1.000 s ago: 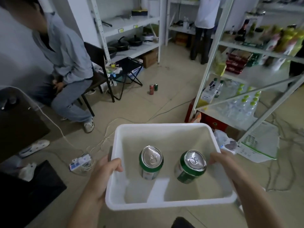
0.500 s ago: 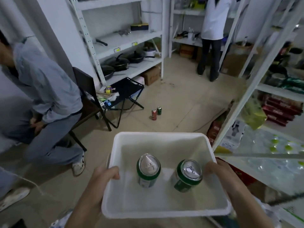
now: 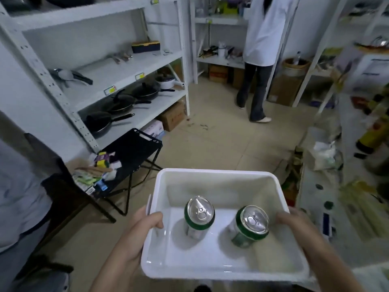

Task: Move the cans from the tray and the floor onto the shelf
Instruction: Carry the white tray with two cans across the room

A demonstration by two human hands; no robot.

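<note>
I hold a white plastic tray [image 3: 216, 175] in front of me. My left hand [image 3: 143, 230] grips its left rim and my right hand [image 3: 294, 224] grips its right rim. Two green cans with silver tops stand inside: the left can [image 3: 199, 216] is upright, the right can [image 3: 250, 227] leans slightly to the right, close to my right fingers. The shelf [image 3: 328, 209] on my right, blurred, holds bottles and packets. The cans on the floor are out of view.
A white rack [image 3: 126, 72] with black pans stands at the left. A black folding stool [image 3: 134, 148] with packets beside it is near the tray's left. A seated person's sleeve [image 3: 19, 197] fills the left edge. Another person [image 3: 261, 60] stands at the far shelves.
The view has swung up and to the right with the tray still held in both hands. The two floor cans have dropped out of sight. The right shelf is now closer.
</note>
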